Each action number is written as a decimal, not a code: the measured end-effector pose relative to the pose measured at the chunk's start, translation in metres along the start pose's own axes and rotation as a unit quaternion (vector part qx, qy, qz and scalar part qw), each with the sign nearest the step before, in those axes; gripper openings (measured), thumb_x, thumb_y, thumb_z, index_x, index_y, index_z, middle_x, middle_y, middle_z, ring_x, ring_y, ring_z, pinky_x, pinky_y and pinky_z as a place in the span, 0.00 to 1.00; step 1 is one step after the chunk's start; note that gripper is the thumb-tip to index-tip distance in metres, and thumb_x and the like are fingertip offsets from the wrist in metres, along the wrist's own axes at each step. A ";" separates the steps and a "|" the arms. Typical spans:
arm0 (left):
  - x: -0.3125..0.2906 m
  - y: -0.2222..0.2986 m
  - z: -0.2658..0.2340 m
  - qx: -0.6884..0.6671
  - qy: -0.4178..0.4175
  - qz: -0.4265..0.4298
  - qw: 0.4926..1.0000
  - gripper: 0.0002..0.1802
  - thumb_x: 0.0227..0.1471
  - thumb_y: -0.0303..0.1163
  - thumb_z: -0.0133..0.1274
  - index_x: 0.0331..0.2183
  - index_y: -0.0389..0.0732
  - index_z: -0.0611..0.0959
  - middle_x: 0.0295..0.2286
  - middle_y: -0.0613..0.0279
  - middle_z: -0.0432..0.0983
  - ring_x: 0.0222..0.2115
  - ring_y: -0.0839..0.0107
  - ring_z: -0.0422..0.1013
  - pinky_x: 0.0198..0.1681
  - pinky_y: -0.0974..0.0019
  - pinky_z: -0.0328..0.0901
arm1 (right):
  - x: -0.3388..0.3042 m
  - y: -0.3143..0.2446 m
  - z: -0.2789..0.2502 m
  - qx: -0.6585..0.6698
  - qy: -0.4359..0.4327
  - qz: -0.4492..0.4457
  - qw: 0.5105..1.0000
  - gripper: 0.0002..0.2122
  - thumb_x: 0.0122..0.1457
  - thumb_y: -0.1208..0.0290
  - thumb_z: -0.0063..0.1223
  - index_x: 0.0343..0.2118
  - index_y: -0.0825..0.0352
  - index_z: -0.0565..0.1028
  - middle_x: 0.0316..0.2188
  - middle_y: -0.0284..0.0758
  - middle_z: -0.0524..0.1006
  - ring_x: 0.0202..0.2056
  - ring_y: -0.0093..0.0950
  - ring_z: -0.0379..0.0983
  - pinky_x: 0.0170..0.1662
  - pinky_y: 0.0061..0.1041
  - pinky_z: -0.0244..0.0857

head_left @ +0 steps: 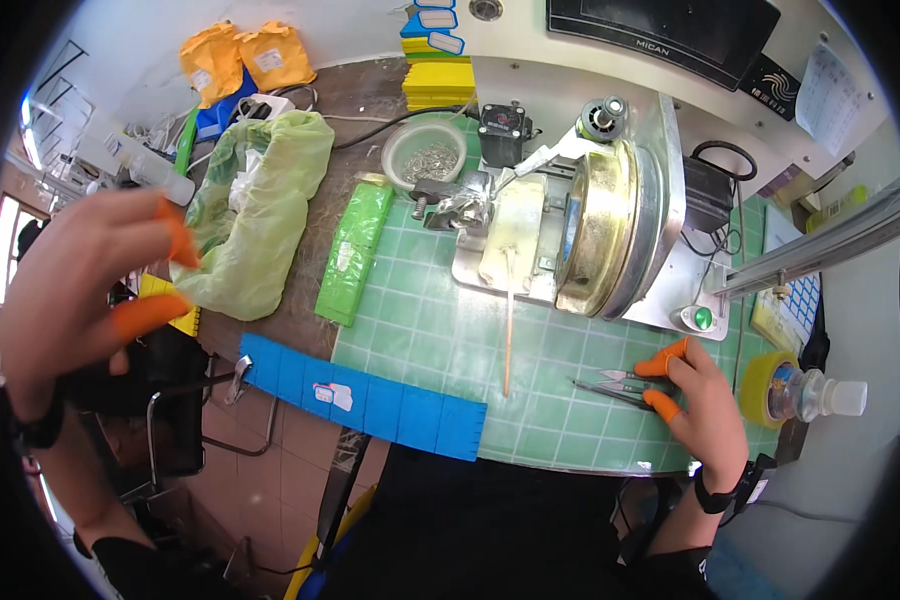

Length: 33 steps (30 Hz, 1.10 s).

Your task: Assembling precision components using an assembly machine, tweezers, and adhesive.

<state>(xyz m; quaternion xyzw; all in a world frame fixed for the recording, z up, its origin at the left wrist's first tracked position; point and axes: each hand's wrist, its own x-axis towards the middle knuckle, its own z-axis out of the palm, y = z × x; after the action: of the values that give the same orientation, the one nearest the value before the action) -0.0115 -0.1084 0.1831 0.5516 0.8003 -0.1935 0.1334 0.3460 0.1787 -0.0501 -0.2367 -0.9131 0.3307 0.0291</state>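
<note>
My left hand (95, 275) is raised at the far left, slightly blurred. It wears orange finger cots, with thumb and fingers apart and nothing visible between them. A box lined with a pale green plastic bag (295, 200) lies just beyond it. At the right, my right hand (708, 415) rests low over the green gridded mat (560, 425). Its orange-covered thumb and forefinger close round the rear end of dark tweezers (610, 392). Small pointed snips (622, 376) lie alongside, between the same fingers; their handles are partly hidden.
A machine with a brass-coloured wheel (590, 235) and a motor stands mid-back; a thin wooden stick (508, 340) points from it toward me. Nearby are a bowl of small metal pieces (430, 165), a green strip (355, 255), a blue strip (380, 405), yellow tape (765, 388) and a bottle (820, 395).
</note>
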 end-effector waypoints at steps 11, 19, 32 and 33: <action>0.132 0.071 0.091 -0.121 0.392 0.140 0.901 0.22 0.44 0.31 0.73 0.43 0.40 0.86 0.35 0.58 0.76 0.36 0.53 0.74 0.38 0.56 0.69 | 0.001 -0.001 0.006 -0.001 0.013 -0.011 1.000 0.14 0.49 0.82 0.69 0.41 0.68 0.83 0.35 0.42 0.74 0.39 0.44 0.75 0.43 0.39 0.72; 0.157 0.066 0.115 -0.228 0.447 0.155 0.851 0.09 0.49 0.22 0.69 0.34 0.38 0.86 0.33 0.58 0.75 0.34 0.59 0.73 0.38 0.63 0.67 | 0.002 0.000 0.009 0.004 0.021 0.001 1.000 0.11 0.50 0.84 0.68 0.38 0.69 0.83 0.33 0.42 0.74 0.32 0.40 0.77 0.36 0.35 0.74; 0.182 0.070 0.139 -0.582 0.353 0.219 0.699 0.03 0.57 0.25 0.63 0.32 0.38 0.84 0.36 0.62 0.71 0.43 0.68 0.66 0.49 0.66 0.61 | 0.030 -0.078 0.042 0.431 -0.171 -0.192 0.865 0.12 0.63 0.79 0.61 0.48 0.67 0.76 0.42 0.40 0.79 0.37 0.33 0.79 0.43 0.29 0.72; 0.182 0.071 0.140 -0.586 0.354 0.217 0.696 0.03 0.57 0.25 0.63 0.32 0.38 0.84 0.36 0.62 0.71 0.43 0.68 0.66 0.49 0.66 0.61 | 0.032 -0.084 0.048 0.429 -0.174 -0.189 0.866 0.12 0.63 0.79 0.61 0.48 0.67 0.76 0.42 0.40 0.79 0.37 0.33 0.79 0.43 0.29 0.72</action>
<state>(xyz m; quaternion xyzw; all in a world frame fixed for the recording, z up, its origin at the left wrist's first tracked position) -0.0097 0.0011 -0.0306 0.5479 0.5983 0.5579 0.1748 0.2731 0.1080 -0.0388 0.0378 -0.6990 0.7135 0.0300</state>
